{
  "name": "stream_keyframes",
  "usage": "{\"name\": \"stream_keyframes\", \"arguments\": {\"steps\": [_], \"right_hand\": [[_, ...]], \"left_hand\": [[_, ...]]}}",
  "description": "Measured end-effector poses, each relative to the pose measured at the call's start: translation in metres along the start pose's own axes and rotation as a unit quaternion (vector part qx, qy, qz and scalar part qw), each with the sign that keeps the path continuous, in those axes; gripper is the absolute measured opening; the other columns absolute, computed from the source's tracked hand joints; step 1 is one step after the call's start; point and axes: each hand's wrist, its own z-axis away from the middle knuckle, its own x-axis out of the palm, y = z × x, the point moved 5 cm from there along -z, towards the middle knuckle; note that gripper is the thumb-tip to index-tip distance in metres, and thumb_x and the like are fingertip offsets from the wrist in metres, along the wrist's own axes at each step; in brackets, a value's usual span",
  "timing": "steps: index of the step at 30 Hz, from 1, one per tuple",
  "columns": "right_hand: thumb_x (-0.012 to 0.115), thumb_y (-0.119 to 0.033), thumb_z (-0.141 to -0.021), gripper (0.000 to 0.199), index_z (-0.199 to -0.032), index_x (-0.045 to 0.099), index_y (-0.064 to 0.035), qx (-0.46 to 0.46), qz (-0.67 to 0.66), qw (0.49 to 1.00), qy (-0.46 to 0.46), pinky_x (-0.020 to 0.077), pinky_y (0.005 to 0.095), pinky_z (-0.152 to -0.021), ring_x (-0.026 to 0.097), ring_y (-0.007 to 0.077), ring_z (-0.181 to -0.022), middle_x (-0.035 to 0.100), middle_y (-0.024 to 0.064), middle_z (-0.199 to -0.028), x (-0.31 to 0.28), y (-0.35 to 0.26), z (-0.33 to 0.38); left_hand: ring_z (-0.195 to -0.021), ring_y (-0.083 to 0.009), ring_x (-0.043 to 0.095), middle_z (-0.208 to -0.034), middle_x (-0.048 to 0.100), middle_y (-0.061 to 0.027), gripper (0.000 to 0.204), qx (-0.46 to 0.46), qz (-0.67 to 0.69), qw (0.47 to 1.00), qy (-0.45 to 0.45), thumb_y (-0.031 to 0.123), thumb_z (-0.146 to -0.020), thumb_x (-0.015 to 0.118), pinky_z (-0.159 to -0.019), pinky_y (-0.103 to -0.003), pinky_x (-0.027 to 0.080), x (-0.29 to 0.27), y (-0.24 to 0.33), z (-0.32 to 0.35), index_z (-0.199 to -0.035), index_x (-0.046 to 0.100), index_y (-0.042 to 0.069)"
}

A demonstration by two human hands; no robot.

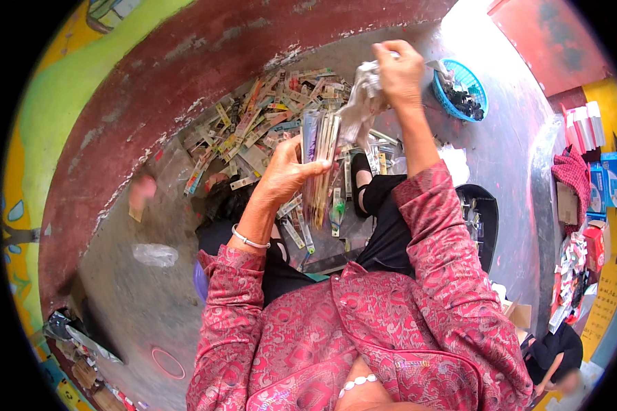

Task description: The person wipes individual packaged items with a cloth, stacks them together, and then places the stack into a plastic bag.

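My left hand (288,169) is closed around an upright bundle of long, slim packs (320,147), with the thumb across its front. The packs look clear and pale, with purple at the left side; what is inside them is too blurred to name. Just above and to the right, my right hand (399,72) grips a crumpled greyish-white cloth (365,99) that hangs down beside the top of the bundle. Beyond the hands, a large loose heap of narrow printed packs (247,123) is spread on the floor, and several more lie between my feet.
A blue plastic basket (483,103) with dark things stands at the far right. Near my right leg is a black tub (487,233). Clear plastic (155,255) lies on the floor at left. Boxes (613,181) line the right wall, where another person (559,353) is at lower right.
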Motion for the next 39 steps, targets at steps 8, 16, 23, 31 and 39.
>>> {"name": "stream_keyframes", "arguments": {"steps": [8,16,23,31,39], "right_hand": [[0.059,-0.022,-0.081,0.018,-0.087,0.059,-0.0052,-0.084,0.012,0.954,-0.288,0.0462,0.0333,-0.067,0.060,0.0289,-0.075,0.061,0.0173,-0.077,0.029,-0.058,0.064],[0.057,-0.032,-0.086,0.032,-0.085,0.063,-0.0012,0.238,-0.276,0.887,-0.284,0.0464,0.0264,-0.065,0.056,0.0111,-0.070,0.062,0.0023,-0.080,0.023,0.029,0.021],[0.063,-0.038,-0.078,0.044,-0.094,0.063,0.0031,0.143,-0.159,0.730,-0.649,0.0430,0.0259,-0.072,0.054,0.0111,-0.079,0.062,0.0051,-0.084,0.049,-0.033,0.103],[0.060,-0.041,-0.072,0.041,-0.074,0.065,0.0001,0.027,-0.086,0.822,-0.563,0.0459,0.0340,-0.057,0.058,0.0189,-0.059,0.060,0.0098,-0.061,0.049,-0.062,0.106],[0.058,-0.041,-0.079,0.043,-0.076,0.064,0.0011,-0.061,0.002,0.856,-0.513,0.0474,0.0384,-0.064,0.062,0.0286,-0.067,0.061,0.0202,-0.069,0.043,-0.063,0.104]], "left_hand": [[-0.076,-0.0082,0.052,-0.084,0.062,-0.0015,0.027,0.083,-0.278,0.955,0.060,0.000,-0.070,0.064,-0.070,-0.025,0.044,-0.008,0.001,-0.001,-0.096,0.059,0.002],[-0.099,-0.0208,0.058,-0.105,0.061,-0.0123,0.044,0.069,-0.048,0.996,0.023,0.000,-0.072,0.064,-0.090,-0.034,0.044,-0.009,0.007,-0.002,-0.114,0.051,-0.003],[-0.119,-0.0277,0.043,-0.130,0.041,-0.0199,0.065,0.137,0.269,0.952,0.045,0.009,-0.079,0.063,-0.101,-0.039,0.035,-0.032,0.025,-0.002,-0.133,0.026,-0.001],[-0.124,-0.0304,0.036,-0.132,0.037,-0.0183,0.066,0.165,0.352,0.920,0.044,0.021,-0.081,0.063,-0.102,-0.044,0.033,-0.042,0.019,-0.005,-0.134,0.027,0.004],[-0.107,-0.0285,0.052,-0.119,0.050,-0.0177,0.045,0.064,0.268,0.954,0.114,0.012,-0.084,0.058,-0.086,-0.040,0.049,-0.045,-0.001,-0.011,-0.122,0.037,0.001]]}}
